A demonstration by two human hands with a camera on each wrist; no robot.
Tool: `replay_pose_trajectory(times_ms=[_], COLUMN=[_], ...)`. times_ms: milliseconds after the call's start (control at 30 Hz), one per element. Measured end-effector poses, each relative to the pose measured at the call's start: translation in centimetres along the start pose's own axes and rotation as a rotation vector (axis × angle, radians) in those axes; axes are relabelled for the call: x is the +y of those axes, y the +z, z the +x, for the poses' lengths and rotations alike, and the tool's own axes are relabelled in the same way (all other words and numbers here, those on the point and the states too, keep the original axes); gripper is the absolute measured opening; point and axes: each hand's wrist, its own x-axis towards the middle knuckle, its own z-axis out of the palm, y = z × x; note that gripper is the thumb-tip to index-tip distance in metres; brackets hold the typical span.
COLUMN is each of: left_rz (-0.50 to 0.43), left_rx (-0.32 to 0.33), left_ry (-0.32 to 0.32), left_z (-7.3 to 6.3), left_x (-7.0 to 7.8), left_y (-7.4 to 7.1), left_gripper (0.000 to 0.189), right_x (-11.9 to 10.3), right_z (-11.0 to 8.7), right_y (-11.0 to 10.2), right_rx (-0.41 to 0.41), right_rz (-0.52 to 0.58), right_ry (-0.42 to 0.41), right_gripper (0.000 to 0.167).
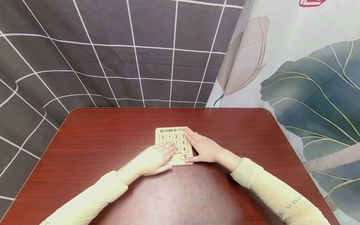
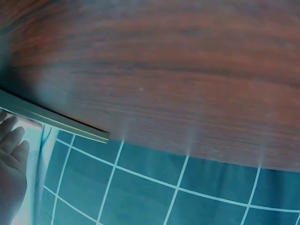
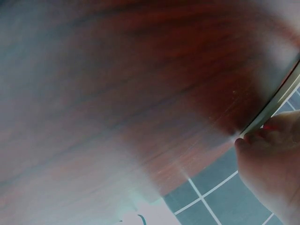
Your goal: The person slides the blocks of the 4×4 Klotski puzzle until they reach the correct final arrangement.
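Head view: both hands meet on the number board!

And it's my left hand (image 1: 156, 157) reaching over the left side of the number board (image 1: 180, 163), fingers straight and across the tiles, several of them covered, thumb beside the near edge. Across on the right, my right hand (image 1: 205, 148) is wide, fingers straight against the far part of the board's right side, thumb spread away to the near-right corner. Between the two, the board lies on the bench, numbers facing up: 5, 1, 2, 3 along the top row, 4 and 8 down the right, and the 12 tile (image 1: 184, 156) right beside my right thumb!

Out along the arms, a pale left sleeve (image 1: 92, 197) and a pale right sleeve (image 1: 275, 184). Beneath it all, the red-brown bench (image 1: 112, 125); behind it, dark gridded cloth (image 1: 152, 62), and to the right, white cloth (image 1: 295, 37) printed with big blue-green leaves.
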Motion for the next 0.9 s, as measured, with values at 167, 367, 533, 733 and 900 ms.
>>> replay_pose_trajectory(times_ms=[167, 367, 533, 733, 900], left_rz=[-0.032, -0.044, -0.06, -0.072, -0.063], left_rx=[0.011, 0.016, 0.017, 0.007, -0.001], left_ry=[0.059, 0.156, 0.135, 0.118, 0.098], left_z=[0.5, 0.8, 0.7, 0.5, -0.4], left_x=[0.6, 1.7, 1.9, 1.7, 1.5], left_y=[-0.4, 0.0, 0.1, 0.1, -0.1], left_gripper=[0.064, 0.064, 0.062, 0.059, 0.057], right_x=[0.0, 0.0, 0.0, 0.0, 0.1], right_z=[0.0, 0.0, 0.0, -0.1, -0.1], right_y=[-0.1, 0.0, -0.1, -0.1, -0.1], right_rx=[-0.008, 0.0, 0.003, 0.003, -0.002], right_rz=[-0.001, -0.012, 0.0, 0.024, 0.038], right_ry=[0.011, -0.002, -0.016, -0.017, -0.01], right_gripper=[0.113, 0.114, 0.118, 0.121, 0.12])
